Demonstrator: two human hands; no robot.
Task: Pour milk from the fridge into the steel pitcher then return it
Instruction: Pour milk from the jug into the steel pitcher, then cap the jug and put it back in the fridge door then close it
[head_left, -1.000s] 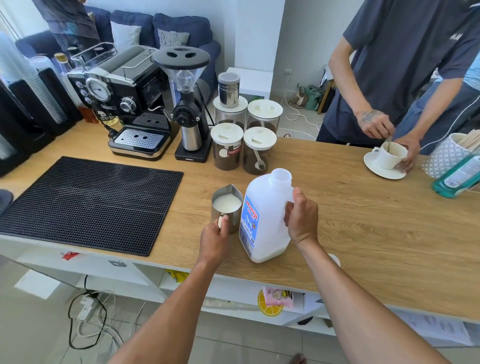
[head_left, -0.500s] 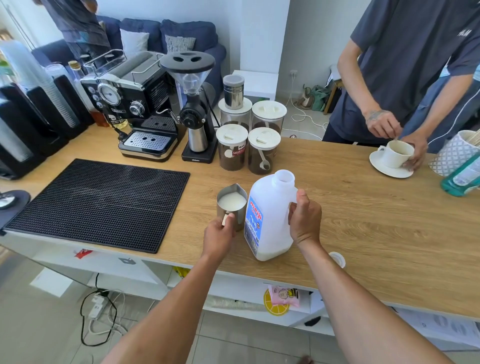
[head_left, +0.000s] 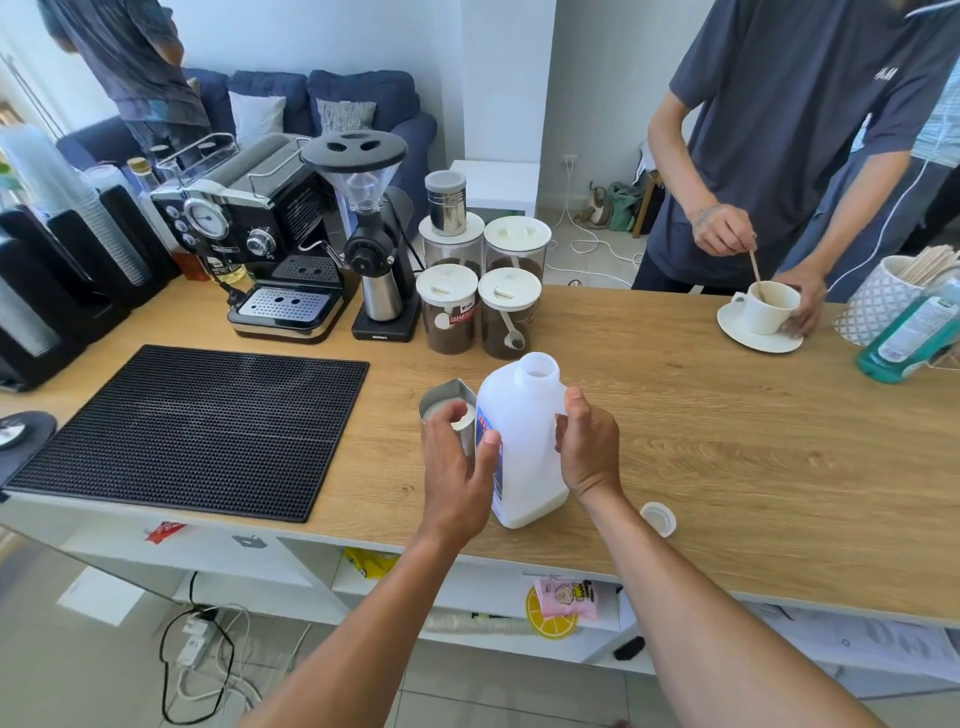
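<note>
Milk jug (head_left: 524, 441) stands upright and uncapped on the wooden counter (head_left: 727, 426), a little milk left at its bottom; its blue and red label is turned away, unreadable. The right hand (head_left: 589, 447) grips its handle. The left hand (head_left: 457, 467) hovers loosely curled over the steel pitcher (head_left: 444, 410), just left of the jug and holding milk, fingertips near the label; whether it touches anything I cannot tell. The white cap (head_left: 658, 518) lies near the counter edge. Behind stand coffee jars (head_left: 449, 317), one labelled "SMARTER". Across the counter, another person stirs a white cup (head_left: 769, 306).
</note>
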